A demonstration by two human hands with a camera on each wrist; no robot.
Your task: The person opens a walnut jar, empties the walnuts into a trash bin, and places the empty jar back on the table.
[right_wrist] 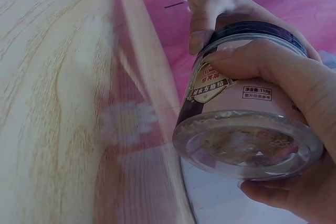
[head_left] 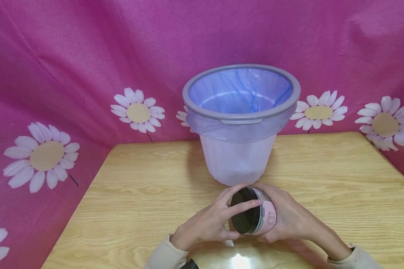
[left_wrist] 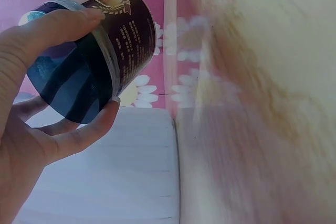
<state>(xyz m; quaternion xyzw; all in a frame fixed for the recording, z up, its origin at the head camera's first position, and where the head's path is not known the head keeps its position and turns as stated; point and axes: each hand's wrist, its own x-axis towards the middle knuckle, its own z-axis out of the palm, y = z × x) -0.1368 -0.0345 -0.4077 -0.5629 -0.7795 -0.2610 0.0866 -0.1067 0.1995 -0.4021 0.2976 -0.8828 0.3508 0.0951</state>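
Both hands hold a clear jar (right_wrist: 247, 150) with a pink and dark label, tipped on its side above the table, as the head view shows. Its black lid (head_left: 245, 210) faces left. The left hand (head_left: 219, 216) grips the lid, fingers spread around its rim and one finger across it. Around the jar's body, near its base, curls the right hand (head_left: 286, 215), with the thumb over the label (right_wrist: 247, 90) in the right wrist view. Brownish contents (right_wrist: 247, 145) show through the clear bottom.
A whitish bin (head_left: 239, 157) with a grey rim (head_left: 242, 118) and a blue-violet liner bag (head_left: 235, 89) stands right behind the hands on the wooden table (head_left: 148, 194). A pink cloth (head_left: 87, 56) with large daisies hangs behind and at the sides.
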